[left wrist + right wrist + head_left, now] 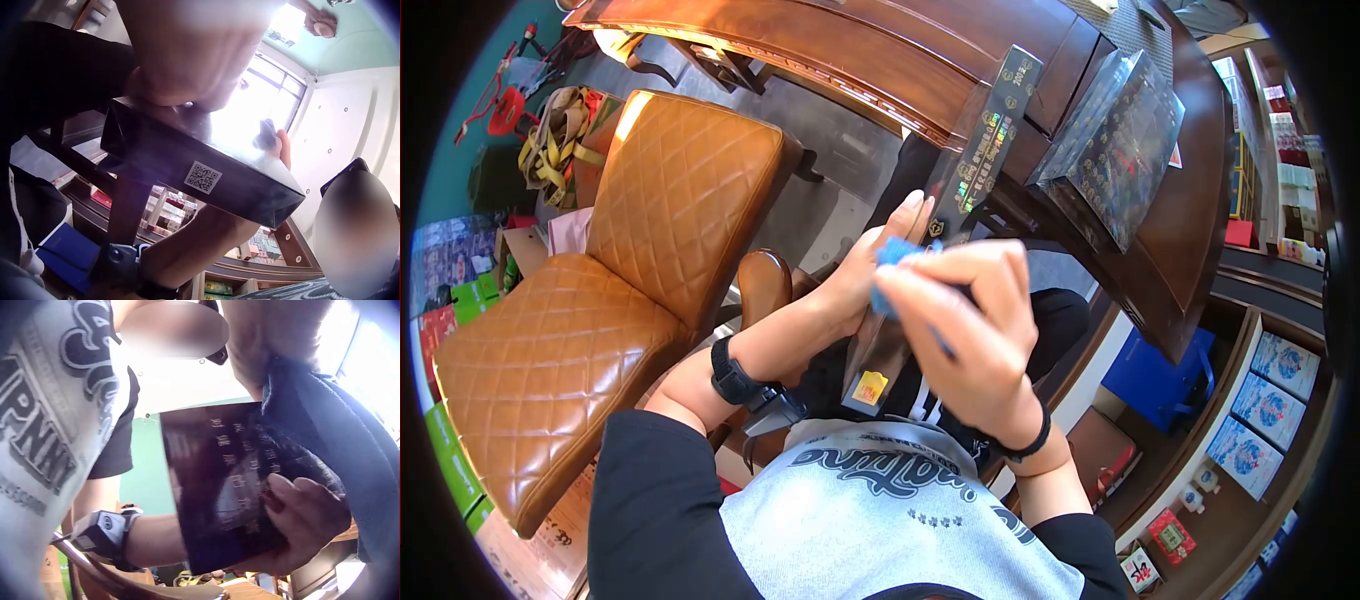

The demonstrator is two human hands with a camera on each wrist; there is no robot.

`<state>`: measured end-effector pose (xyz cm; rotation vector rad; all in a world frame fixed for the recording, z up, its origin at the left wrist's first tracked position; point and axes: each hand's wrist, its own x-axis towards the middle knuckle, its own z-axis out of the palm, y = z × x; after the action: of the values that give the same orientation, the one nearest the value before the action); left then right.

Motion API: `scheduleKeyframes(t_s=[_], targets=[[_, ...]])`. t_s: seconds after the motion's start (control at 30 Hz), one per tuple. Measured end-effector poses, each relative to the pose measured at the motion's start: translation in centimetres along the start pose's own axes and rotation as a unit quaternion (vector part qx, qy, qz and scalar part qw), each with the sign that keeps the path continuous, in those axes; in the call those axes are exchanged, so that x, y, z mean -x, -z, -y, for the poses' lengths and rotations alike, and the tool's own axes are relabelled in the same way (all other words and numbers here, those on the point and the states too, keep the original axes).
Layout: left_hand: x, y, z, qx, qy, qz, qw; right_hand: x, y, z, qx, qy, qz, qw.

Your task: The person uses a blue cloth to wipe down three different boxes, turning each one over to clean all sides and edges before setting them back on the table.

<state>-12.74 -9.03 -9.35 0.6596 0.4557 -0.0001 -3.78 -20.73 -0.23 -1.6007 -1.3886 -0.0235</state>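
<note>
My left hand [862,262] grips a long dark box [990,150] by its side, over my lap. The box is glossy, with gold lettering and a yellow sticker [870,387] at its near end. A QR code [203,177] shows on one side in the left wrist view. My right hand [975,330] pinches a blue cloth [888,262] close over the box. In the right wrist view the cloth [331,419] hangs in folds across the box's edge, near the left fingers [300,506]. Part of the box is hidden behind my right hand.
Another dark patterned box [1110,150] stands on the wooden table [850,40] at right. A brown quilted chair [600,300] is at left. Shelves at right hold blue-and-white boxes [1255,420] and a blue bag [1160,370].
</note>
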Motion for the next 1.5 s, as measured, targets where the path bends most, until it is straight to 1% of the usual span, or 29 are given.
scheduleKeyframes(t_s=[0.03,0.13,0.2,0.3,0.43,0.67,0.8,0.9,0.93,0.97,1.03,1.07,1.1,1.13,1.2,1.3,1.43,1.47,1.5], targets=[[-0.4,-0.2,0.0,0.031,0.010,-0.009,0.999,0.6,-0.1,0.7,-0.016,-0.001,0.014,1.000],[-0.5,-1.6,-0.7,-0.017,0.031,-0.065,0.997,1.7,0.2,2.2,-0.044,0.009,0.068,0.997],[-0.2,-1.7,-1.0,-0.035,0.067,-0.050,0.996,2.7,-0.5,2.7,-0.069,0.016,0.062,0.996],[-0.2,-2.8,-1.3,-0.025,0.056,-0.077,0.995,3.5,-0.6,3.3,-0.079,0.022,0.073,0.994],[0.0,-3.1,-1.5,-0.031,0.053,-0.086,0.994,4.2,-0.5,3.7,-0.096,0.028,0.087,0.991],[0.2,-3.5,-1.6,-0.031,0.058,-0.089,0.994,4.9,-0.6,4.4,-0.107,0.044,0.084,0.990],[0.0,-4.2,-1.6,-0.026,0.034,-0.123,0.991,4.5,-0.4,4.2,-0.104,0.064,0.075,0.990],[0.0,-3.7,-1.8,-0.040,0.044,-0.096,0.994,3.0,0.5,2.8,-0.105,0.059,0.088,0.989],[-0.1,-2.9,-1.7,-0.045,0.057,-0.078,0.994,2.4,0.7,2.1,-0.071,0.024,0.071,0.995],[-0.2,-3.0,-1.4,-0.040,0.041,-0.096,0.994,1.6,0.8,1.4,-0.035,-0.001,0.040,0.999],[-0.1,-2.8,-1.0,-0.059,0.015,-0.091,0.994,0.5,0.7,-0.9,0.014,-0.012,-0.031,0.999],[0.0,-2.7,-1.0,-0.059,0.010,-0.075,0.995,-0.2,0.7,-1.7,0.047,-0.013,-0.058,0.997],[0.2,-2.6,-1.0,-0.060,0.005,-0.059,0.996,-0.9,0.7,-2.2,0.048,-0.018,-0.078,0.996],[0.3,-2.7,-1.1,-0.056,0.008,-0.062,0.996,-1.2,0.1,-2.9,0.023,-0.023,-0.115,0.993],[0.5,-2.8,-1.3,-0.047,0.015,-0.068,0.996,-1.3,-0.2,-3.1,0.028,-0.024,-0.131,0.991],[0.6,-3.1,-1.1,-0.055,0.003,-0.099,0.994,-0.6,-0.1,-1.9,0.056,-0.030,-0.113,0.992],[0.6,-3.1,-1.3,-0.093,0.006,-0.121,0.988,0.8,0.2,0.0,0.041,-0.045,-0.076,0.995],[0.5,-3.2,-1.3,-0.100,0.010,-0.124,0.987,0.8,0.6,0.8,0.055,-0.048,-0.044,0.996],[0.2,-2.9,-1.1,-0.028,0.033,-0.107,0.993,1.1,0.6,1.1,0.044,-0.044,-0.037,0.997]])
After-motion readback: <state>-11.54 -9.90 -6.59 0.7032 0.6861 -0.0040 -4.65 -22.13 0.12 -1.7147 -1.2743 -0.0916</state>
